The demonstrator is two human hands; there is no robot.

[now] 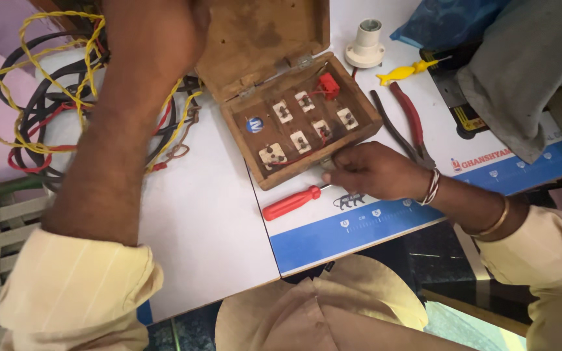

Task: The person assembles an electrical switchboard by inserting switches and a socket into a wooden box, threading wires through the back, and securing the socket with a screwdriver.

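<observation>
Wooden switch box [294, 114], rigid and fairly heavy-looking, sits open at upper centre of the worktop [209, 221]; grip its solid side walls. Right hand [375, 172] fingers pinch its lower edge; left hand [154, 32] fingers are hidden, grip unclear.

A single head-worn camera looks steeply down from close above a white table [209, 221], forearms reaching in from the lower edge. An open wooden switch box [297, 120] sits near frame centre, with the wearer's lap visible below.
</observation>
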